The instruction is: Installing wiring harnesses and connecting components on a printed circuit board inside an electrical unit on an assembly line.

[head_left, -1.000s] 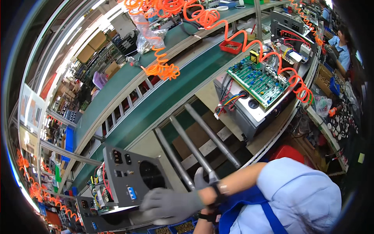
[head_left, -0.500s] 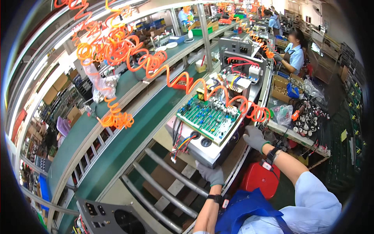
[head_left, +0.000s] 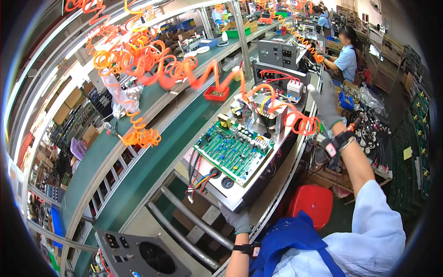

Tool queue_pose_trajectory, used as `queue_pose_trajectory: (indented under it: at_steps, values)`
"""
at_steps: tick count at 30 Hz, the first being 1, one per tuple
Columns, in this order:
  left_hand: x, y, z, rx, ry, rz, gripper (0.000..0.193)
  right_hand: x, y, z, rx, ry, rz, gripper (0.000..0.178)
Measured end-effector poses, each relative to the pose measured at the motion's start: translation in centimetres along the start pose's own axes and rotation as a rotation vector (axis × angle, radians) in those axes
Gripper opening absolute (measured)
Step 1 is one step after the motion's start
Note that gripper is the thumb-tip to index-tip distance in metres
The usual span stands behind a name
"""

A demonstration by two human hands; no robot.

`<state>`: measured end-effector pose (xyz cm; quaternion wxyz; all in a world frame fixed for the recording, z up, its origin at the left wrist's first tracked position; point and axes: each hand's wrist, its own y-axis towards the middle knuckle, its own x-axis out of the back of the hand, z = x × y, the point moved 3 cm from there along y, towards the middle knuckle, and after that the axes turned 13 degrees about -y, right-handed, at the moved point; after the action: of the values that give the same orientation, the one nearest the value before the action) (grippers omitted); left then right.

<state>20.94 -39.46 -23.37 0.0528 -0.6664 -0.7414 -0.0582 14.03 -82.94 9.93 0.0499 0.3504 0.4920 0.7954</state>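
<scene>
A metal chassis (head_left: pixel 240 190) lies on the line in front of me, with a green circuit board (head_left: pixel 235 150) on top. Colored wires (head_left: pixel 201 181) hang from its near left side, and a transformer (head_left: pixel 267 117) sits behind the board. My left hand (head_left: pixel 236 219), in a grey glove, has its fingers on the chassis's near corner, partly hidden by the metal. My gloved right hand (head_left: pixel 325 104) is raised past the chassis's far right side, fingers stretched out and somewhat blurred. It appears to hold nothing.
Orange coiled hoses (head_left: pixel 173 74) hang over the line. Metal rollers (head_left: pixel 189 219) lie near left, beside a grey panel with a fan opening (head_left: pixel 143 254). A red stool (head_left: pixel 311 205) stands right. Cables (head_left: pixel 369 134) crowd the side table. A co-worker (head_left: pixel 346 57) works farther along.
My right hand has left the chassis's near right side and reached forward along the line. My left hand stays at the near corner. The whole view has shifted slightly.
</scene>
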Motion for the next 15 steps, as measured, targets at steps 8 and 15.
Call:
queue_pose_trajectory:
  at_steps: [8,15]
  values:
    - [8.7,-2.8,-0.3,0.150,-0.926,-0.082,0.035,3.7,-7.9,10.5,0.435,0.122,0.662,0.080]
    - [18.4,-2.7,5.1,0.034,-0.809,-0.202,0.042,7.7,-11.5,14.0,0.827,-0.147,0.934,0.072]
